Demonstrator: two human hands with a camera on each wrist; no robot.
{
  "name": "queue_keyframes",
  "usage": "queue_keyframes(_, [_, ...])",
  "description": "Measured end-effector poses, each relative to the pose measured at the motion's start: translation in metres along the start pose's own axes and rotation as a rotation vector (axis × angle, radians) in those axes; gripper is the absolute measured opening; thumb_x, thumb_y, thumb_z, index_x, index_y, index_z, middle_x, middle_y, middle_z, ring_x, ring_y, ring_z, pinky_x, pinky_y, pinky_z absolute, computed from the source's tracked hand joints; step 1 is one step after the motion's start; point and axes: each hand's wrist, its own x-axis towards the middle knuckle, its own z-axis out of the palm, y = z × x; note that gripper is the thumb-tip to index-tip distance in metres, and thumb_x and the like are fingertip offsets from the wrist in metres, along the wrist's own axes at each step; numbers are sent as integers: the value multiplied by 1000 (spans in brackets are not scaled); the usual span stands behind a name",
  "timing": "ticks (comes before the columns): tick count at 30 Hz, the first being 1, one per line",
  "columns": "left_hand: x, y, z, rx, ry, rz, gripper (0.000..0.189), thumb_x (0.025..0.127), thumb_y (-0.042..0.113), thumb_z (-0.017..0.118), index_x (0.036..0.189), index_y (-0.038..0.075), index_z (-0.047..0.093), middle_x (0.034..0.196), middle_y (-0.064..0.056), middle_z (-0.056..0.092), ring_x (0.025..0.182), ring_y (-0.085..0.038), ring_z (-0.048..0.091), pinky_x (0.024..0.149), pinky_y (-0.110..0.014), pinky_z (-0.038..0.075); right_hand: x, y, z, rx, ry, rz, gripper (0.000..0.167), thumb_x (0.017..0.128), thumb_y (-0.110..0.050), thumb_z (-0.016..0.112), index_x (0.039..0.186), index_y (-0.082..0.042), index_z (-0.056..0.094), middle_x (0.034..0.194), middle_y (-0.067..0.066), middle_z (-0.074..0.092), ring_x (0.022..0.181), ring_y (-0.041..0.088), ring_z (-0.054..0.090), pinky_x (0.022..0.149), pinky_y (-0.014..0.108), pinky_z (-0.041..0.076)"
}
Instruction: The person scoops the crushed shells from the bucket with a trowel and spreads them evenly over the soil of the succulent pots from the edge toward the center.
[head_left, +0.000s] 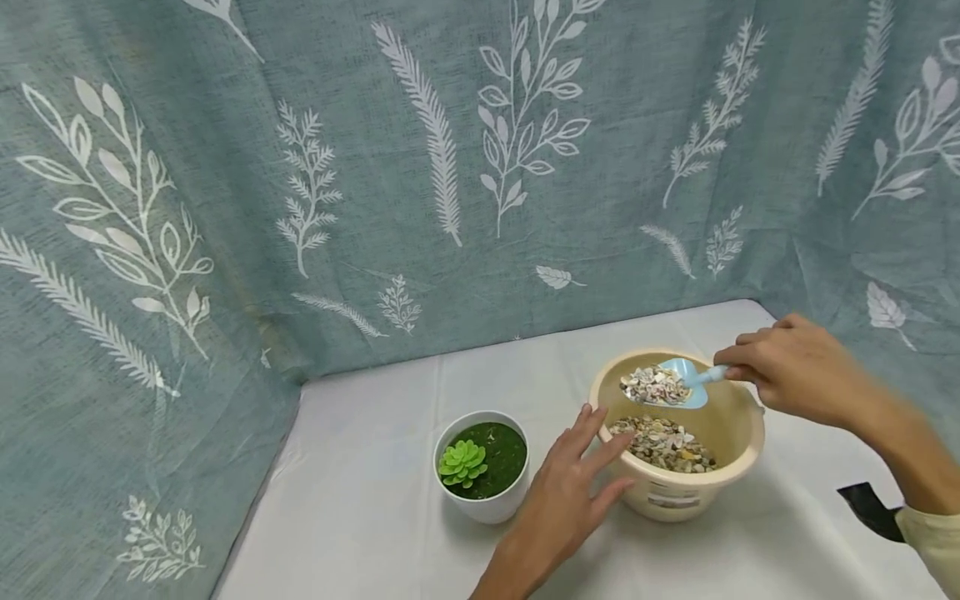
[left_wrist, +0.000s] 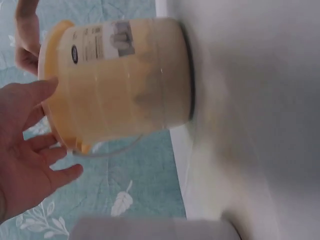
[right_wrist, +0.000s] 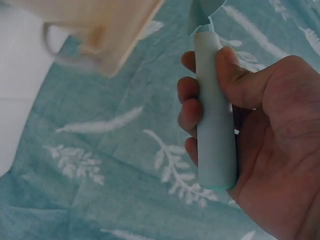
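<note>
My right hand [head_left: 798, 371] grips the handle of a light blue scoop [head_left: 696, 379], fingers and thumb wrapped round it in the right wrist view. Small pale stones [head_left: 654, 385] lie heaped in the scoop, which is held over the mouth of a cream bucket [head_left: 738, 433]. More mixed gravel [head_left: 667, 446] covers the bucket's bottom. My left hand [head_left: 566, 492] is at the bucket's near left side with its fingers spread, fingertips right at the rim. In the left wrist view the bucket's printed label [left_wrist: 102, 42] and wire handle [left_wrist: 117, 150] show.
Left of my left hand stands a white pot [head_left: 483, 508] with dark green moss and a bright green succulent [head_left: 462, 463]. A white cloth [head_left: 352, 500] covers the table. A teal leaf-patterned curtain [head_left: 450, 275] hangs behind. A black strap [head_left: 870, 510] lies near my right sleeve.
</note>
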Motion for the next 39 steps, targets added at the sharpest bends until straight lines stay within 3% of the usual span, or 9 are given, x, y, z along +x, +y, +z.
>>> queue_keyframes(4, [-7, -8, -12, -19, 4, 29, 53, 99, 38, 72, 149, 26, 59, 162, -9, 49, 152, -27, 47, 121, -47, 46, 15, -7, -8, 40, -8, 8, 15, 89, -13, 80, 100, -22, 81, 89, -10, 75, 79, 12, 70, 80, 47, 50])
queue_keyframes(9, [-22, -29, -37, -18, 135, -39, 52, 97, 35, 75, 145, 19, 64, 160, -12, 51, 150, -33, 48, 118, -52, 49, 52, -26, -5, 107, -42, -36, 14, 92, -13, 77, 102, -23, 81, 92, -9, 78, 75, 8, 68, 77, 43, 50])
queue_keyframes(13, [-40, -53, -54, -55, 152, -268, 63, 94, 40, 77, 150, 16, 59, 164, -15, 45, 153, -40, 42, 117, -60, 46, 82, -44, 7, 156, -84, -93, 10, 95, -16, 75, 98, -25, 80, 90, -12, 78, 68, 2, 60, 72, 37, 45])
queue_keyframes(17, [-57, -73, -62, -159, 41, -549, 92, 88, 52, 81, 162, 14, 41, 169, -21, 34, 151, -49, 42, 115, -66, 45, 110, -61, 18, 175, -168, -121, 17, 97, -17, 71, 83, -27, 73, 71, -14, 66, 58, 2, 41, 66, 30, 29])
queue_keyframes(20, [-66, -82, -62, -219, -33, -665, 114, 80, 58, 85, 166, 10, 28, 170, -24, 30, 148, -52, 44, 114, -65, 46, 130, -76, 26, 165, -223, -154, 19, 98, -18, 70, 81, -26, 71, 65, -12, 59, 56, 6, 33, 66, 29, 22])
queue_keyframes(24, [-71, -86, -62, -260, -77, -724, 131, 71, 63, 90, 167, 5, 22, 167, -24, 36, 148, -47, 47, 114, -63, 47, 151, -95, 38, 130, -242, -234, 12, 99, -19, 70, 91, -21, 78, 70, -9, 67, 56, 7, 31, 66, 29, 18])
queue_keyframes(29, [-68, -86, -68, -257, -95, -801, 142, 65, 68, 91, 168, 6, 16, 159, -26, 49, 141, -45, 55, 108, -61, 52, 161, -114, 48, 46, -191, -316, 7, 97, -19, 74, 92, -20, 79, 72, -6, 70, 55, 6, 35, 64, 28, 17])
queue_keyframes(34, [-70, -87, -75, -248, -80, -808, 143, 64, 66, 93, 168, 6, 15, 157, -29, 49, 141, -47, 54, 109, -61, 51, 168, -131, 52, -80, -141, -364, 6, 93, -26, 78, 89, -21, 78, 70, -5, 69, 55, 9, 44, 60, 27, 23])
queue_keyframes(39, [-75, -92, -82, -254, -70, -835, 142, 64, 67, 92, 168, 7, 18, 157, -27, 50, 141, -45, 55, 108, -61, 52, 173, -148, 55, -165, -53, -409, 13, 89, -22, 81, 79, -22, 74, 65, -4, 63, 54, 11, 35, 61, 28, 24])
